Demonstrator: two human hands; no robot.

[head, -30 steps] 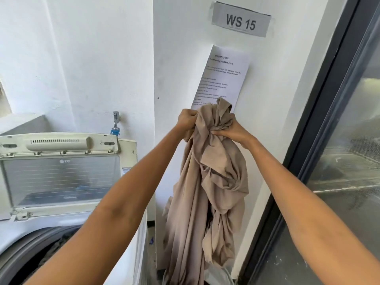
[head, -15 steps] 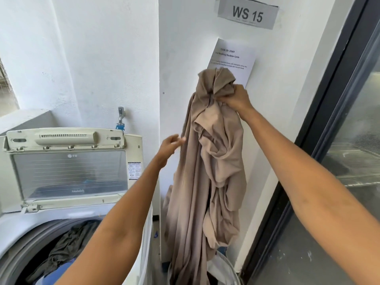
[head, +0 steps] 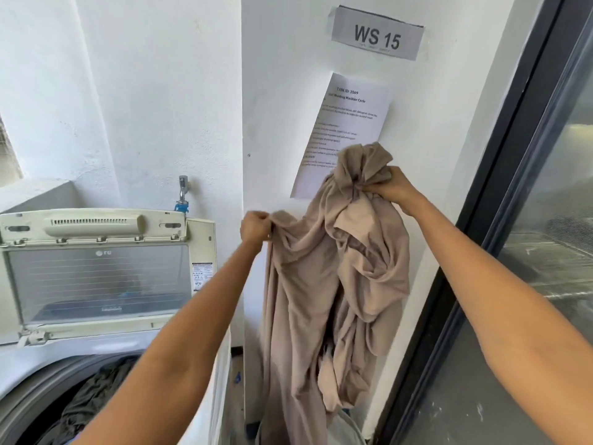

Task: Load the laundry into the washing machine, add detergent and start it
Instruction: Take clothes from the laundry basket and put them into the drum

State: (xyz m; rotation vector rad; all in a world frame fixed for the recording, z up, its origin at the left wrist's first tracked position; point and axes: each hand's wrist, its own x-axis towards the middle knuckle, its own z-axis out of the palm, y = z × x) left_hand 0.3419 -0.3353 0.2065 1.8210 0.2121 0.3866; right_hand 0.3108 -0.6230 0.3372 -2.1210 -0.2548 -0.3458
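Note:
A long beige cloth (head: 324, 284) hangs in front of the white wall, bunched at its top. My right hand (head: 393, 189) grips the bunched top at about chest height. My left hand (head: 255, 229) pinches a fold on the cloth's left edge, lower down. The cloth's bottom end trails into a white laundry basket (head: 346, 428) on the floor. At the left stands a top-loading washing machine (head: 106, 351) with its lid (head: 96, 277) raised. Dark clothes (head: 93, 399) lie in its drum.
A tap (head: 183, 191) sticks out of the wall behind the machine. A printed sheet (head: 346, 123) and a "WS 15" sign (head: 377, 35) are stuck on the wall. A dark-framed glass door (head: 529, 220) fills the right side.
My left hand, which had let go of the cloth's top and dropped, now pinches its left edge. My right hand has lowered the bunched top a little.

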